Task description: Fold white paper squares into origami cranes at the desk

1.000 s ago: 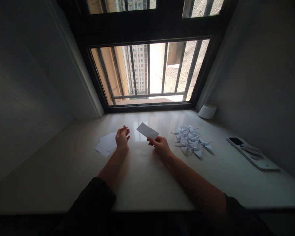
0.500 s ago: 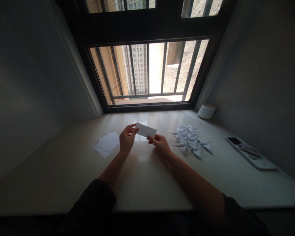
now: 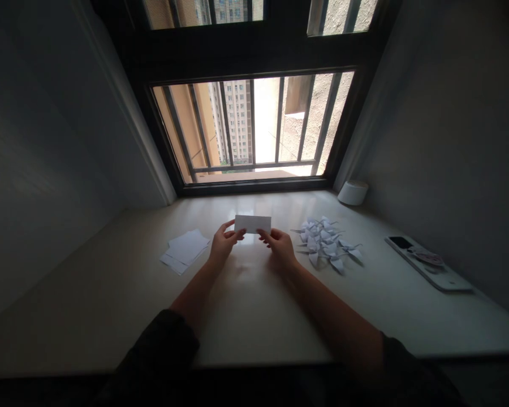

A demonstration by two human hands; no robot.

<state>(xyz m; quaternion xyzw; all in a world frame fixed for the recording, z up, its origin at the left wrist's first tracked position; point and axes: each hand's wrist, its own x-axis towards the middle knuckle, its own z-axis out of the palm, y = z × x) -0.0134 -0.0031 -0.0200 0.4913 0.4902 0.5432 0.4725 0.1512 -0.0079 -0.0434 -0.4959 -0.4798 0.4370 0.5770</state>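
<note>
A small white rectangle of paper [image 3: 253, 223], seemingly folded, is held up level above the sill between both hands. My left hand [image 3: 225, 242] pinches its lower left corner, thumb in front and fingers behind. At the lower right corner my right hand [image 3: 281, 246] grips it the same way. Left of my left hand lies a loose pile of white paper sheets [image 3: 185, 249]. To the right of my right hand sits a cluster of folded white paper cranes [image 3: 326, 240], several of them, with thin pointed tips.
The pale, glossy sill [image 3: 246, 322] runs up to a dark-framed window [image 3: 254, 189] with bars outside. A phone [image 3: 432, 268] with a round attachment on its back lies at the right. A white round object [image 3: 353, 193] stands in the back right corner.
The paper has turned from slanting down to the right to nearly level. My left hand has come slightly lower and right, its thumb now along the bottom edge.
</note>
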